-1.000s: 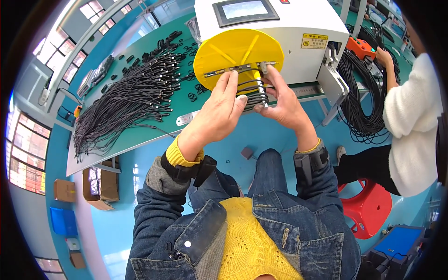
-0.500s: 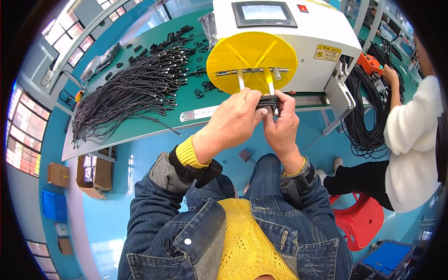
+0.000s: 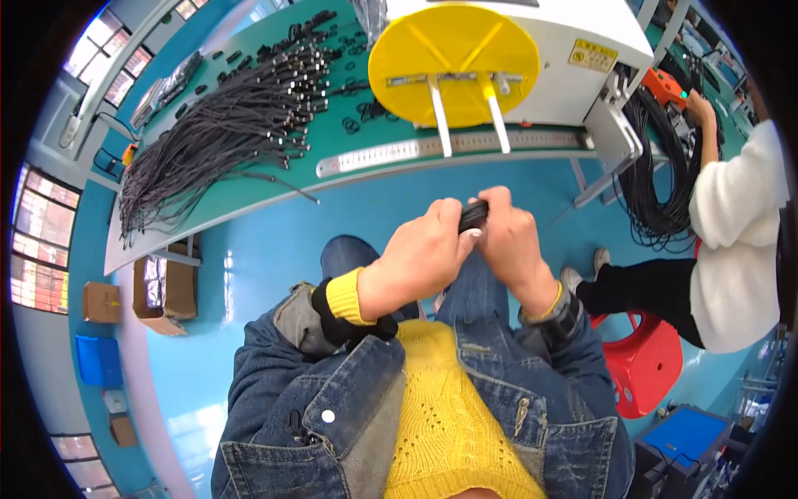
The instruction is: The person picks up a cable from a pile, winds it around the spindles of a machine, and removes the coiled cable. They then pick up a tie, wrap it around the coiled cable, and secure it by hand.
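Note:
A small bundle of coiled black cable (image 3: 474, 215) is gripped between my two hands in front of my body. My left hand (image 3: 422, 254) closes on its left side, thumb pressed against it. On the other side my right hand (image 3: 517, 248) is wrapped round it, and the fingers hide much of the coil. Beyond my hands, the yellow disc (image 3: 453, 50) of the winding machine carries two white prongs (image 3: 440, 116) with nothing wound on them.
A steel ruler (image 3: 374, 158) lies along the front edge of the green table (image 3: 224, 195). Many black cables (image 3: 224, 133) are heaped at the left, with small black loops beside them. The white machine housing (image 3: 573, 83) stands behind the disc. At right, a person in white (image 3: 736, 241) works near a red stool (image 3: 640, 370).
The cable coil has come off the prongs of the disc. Both hands have moved with it toward my body, away from the machine. My view has tilted slightly down.

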